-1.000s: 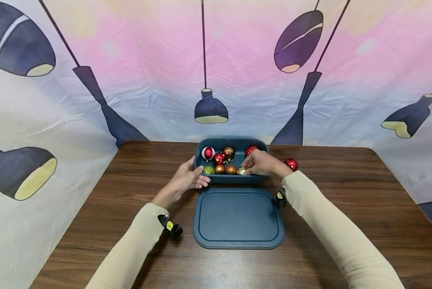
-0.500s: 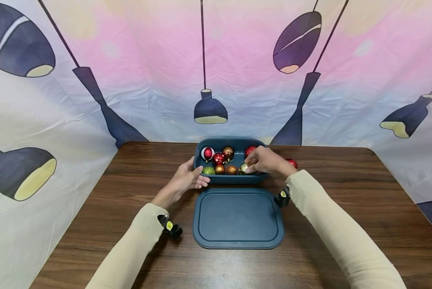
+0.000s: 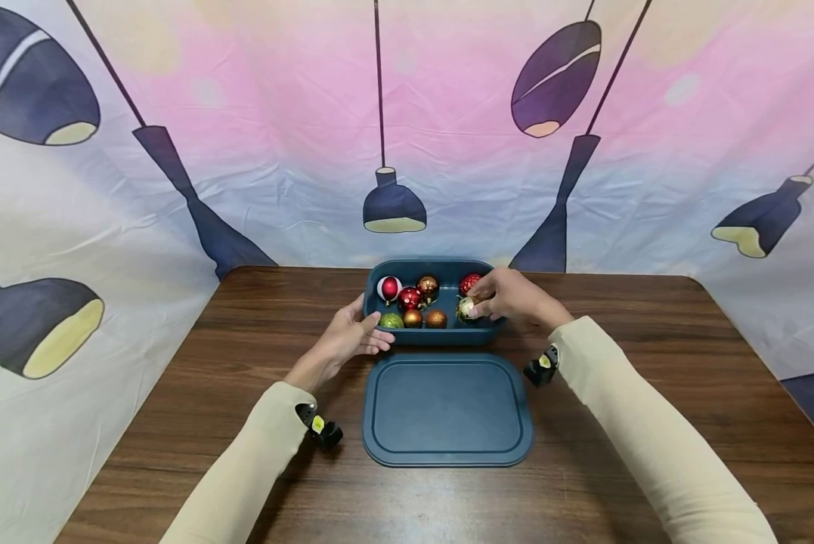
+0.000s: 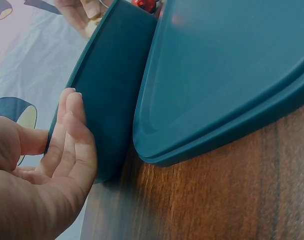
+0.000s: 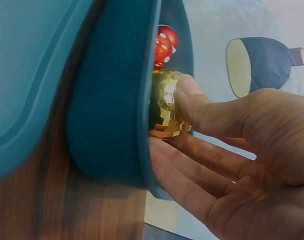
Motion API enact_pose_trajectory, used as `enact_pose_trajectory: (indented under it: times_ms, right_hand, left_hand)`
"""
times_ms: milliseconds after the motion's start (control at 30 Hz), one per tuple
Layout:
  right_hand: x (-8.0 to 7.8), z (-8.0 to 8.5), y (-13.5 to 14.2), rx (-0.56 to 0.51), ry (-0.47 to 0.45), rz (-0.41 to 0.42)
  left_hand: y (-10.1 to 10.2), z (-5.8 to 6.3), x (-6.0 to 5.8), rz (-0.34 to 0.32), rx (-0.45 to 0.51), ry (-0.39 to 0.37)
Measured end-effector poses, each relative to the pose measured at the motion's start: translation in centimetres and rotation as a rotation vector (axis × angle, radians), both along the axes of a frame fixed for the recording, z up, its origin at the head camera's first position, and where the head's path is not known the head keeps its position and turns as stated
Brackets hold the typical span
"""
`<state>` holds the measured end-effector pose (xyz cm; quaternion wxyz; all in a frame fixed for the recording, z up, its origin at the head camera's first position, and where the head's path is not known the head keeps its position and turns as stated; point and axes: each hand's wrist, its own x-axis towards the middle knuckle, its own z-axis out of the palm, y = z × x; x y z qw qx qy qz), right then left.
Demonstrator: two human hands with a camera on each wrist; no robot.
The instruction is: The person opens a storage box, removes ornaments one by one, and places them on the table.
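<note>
A deep blue-green plastic box [image 3: 434, 338] holds several Christmas baubles near the table's far edge. My left hand [image 3: 348, 332] grips its near left corner, thumb over the rim and fingers against the outer wall. My right hand [image 3: 512, 296] pinches a shiny gold mirrored bauble [image 5: 167, 107] between thumb and fingers at the box's right end, within the rim. Left of it are a red-and-white bauble [image 3: 389, 289], a red one [image 3: 410, 298], a green one [image 3: 391, 321] and several copper or gold ones [image 3: 437, 319]. Another red bauble [image 3: 469, 283] lies behind the gold one.
The flat blue-green lid [image 3: 447, 412] lies on the wooden table [image 3: 611, 483], just in front of the box. A printed cloth [image 3: 284, 136] hangs close behind the table's far edge.
My right hand has drawn the gold bauble rightward, away from the copper one beside it. A red bauble on the table right of the box has become hidden behind that hand. My left hand stays put.
</note>
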<state>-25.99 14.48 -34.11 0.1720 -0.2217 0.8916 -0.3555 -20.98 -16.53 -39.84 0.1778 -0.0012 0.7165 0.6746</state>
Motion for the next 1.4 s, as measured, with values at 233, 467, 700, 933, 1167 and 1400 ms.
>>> enact_pose_trajectory:
  times_ms: [233,467,700,933,1167,1400]
  right_hand:
    - [0.0,0.8,1.1,0.011,0.052,-0.043]
    - [0.2,1.5,2.3,0.006,0.050,-0.074]
    - [0.4,1.9,3.9,-0.007,0.075,-0.082]
    - [0.7,2.4,5.2,-0.008,0.057,-0.108]
    - [0.7,2.3,6.7,0.031,0.075,-0.125]
    - [1.1,1.8,8.0,0.049,0.073,-0.144]
  left_hand:
    - [0.0,0.1,0.1,0.000,0.004,-0.002]
    - [0.0,0.0,0.0,0.010,0.004,-0.002]
    - [-0.1,0.0,0.0,0.005,0.006,0.001]
    - [0.0,0.1,0.0,0.013,0.009,-0.009]
    - [-0.1,0.0,0.0,0.010,0.005,-0.006]
    - [-0.1,-0.1,0.1,-0.001,-0.001,0.002]
